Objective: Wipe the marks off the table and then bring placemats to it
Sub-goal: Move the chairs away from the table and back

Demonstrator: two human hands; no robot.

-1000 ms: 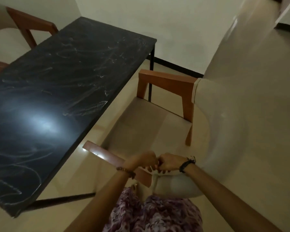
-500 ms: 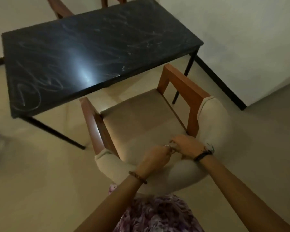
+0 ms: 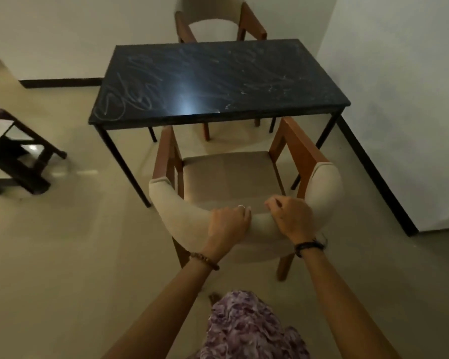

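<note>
Both hands are gripping one chair's (image 3: 226,177) padded back: left hand (image 3: 227,224), right hand (image 3: 290,218). The marked table (image 3: 218,81) is standing just beyond it. Bare floor (image 3: 75,242) is lying open leftward. Two chairs are showing; the second chair (image 3: 213,24) is behind.

The table (image 3: 218,81) has a dark, glossy top that reflects light, with pale chalky marks (image 3: 130,99) smeared on it, and thin black legs that look like metal. The near chair (image 3: 228,177) has a brown wooden frame and beige matt cloth on the seat and the curved back. The floor (image 3: 62,242) is smooth and slightly shiny.
</note>
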